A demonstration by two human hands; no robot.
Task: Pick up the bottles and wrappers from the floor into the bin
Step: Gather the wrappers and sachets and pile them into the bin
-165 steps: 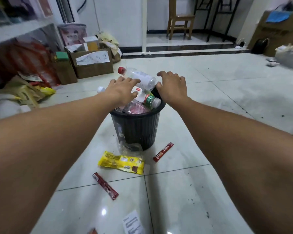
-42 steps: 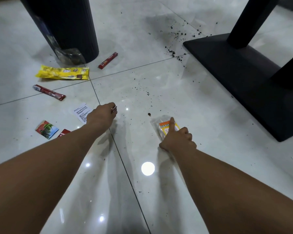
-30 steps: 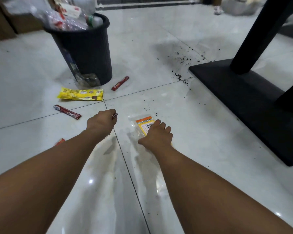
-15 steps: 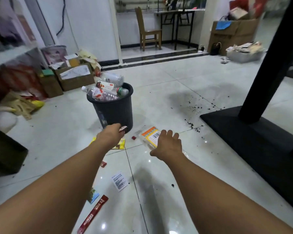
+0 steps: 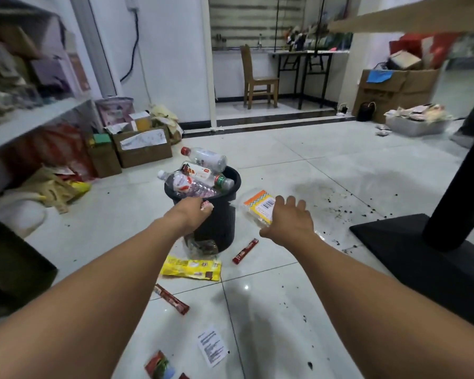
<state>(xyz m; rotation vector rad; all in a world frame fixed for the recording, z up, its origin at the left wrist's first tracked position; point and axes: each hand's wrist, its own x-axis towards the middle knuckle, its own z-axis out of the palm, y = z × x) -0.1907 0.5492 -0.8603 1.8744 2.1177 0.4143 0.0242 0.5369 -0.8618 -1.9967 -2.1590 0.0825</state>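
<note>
Your left hand [image 5: 190,214] is at the near rim of the black bin [image 5: 225,228], with the fingers curled tight on a small red wrapper [image 5: 207,205]. Your right hand [image 5: 288,224] is in the air just right of the bin, holding a clear packet [image 5: 257,207] with an orange label. Its fingers lie spread over the packet's near end, gripping it, and the thumb is out of sight beneath. Plastic bottles [image 5: 205,160] are piled in the bin, above its rim.

On the floor, a yellow wrapper [image 5: 190,269] lies just in front of the bin, and a scrap of clear plastic [image 5: 200,246] touches the bin's base. You have 2 red stick wrappers down there: 1 to the right of the yellow one [image 5: 245,247] and 1 nearer you [image 5: 171,299]. Closest to you are a white paper slip [image 5: 212,346] and a red and green packet [image 5: 159,366].
</note>
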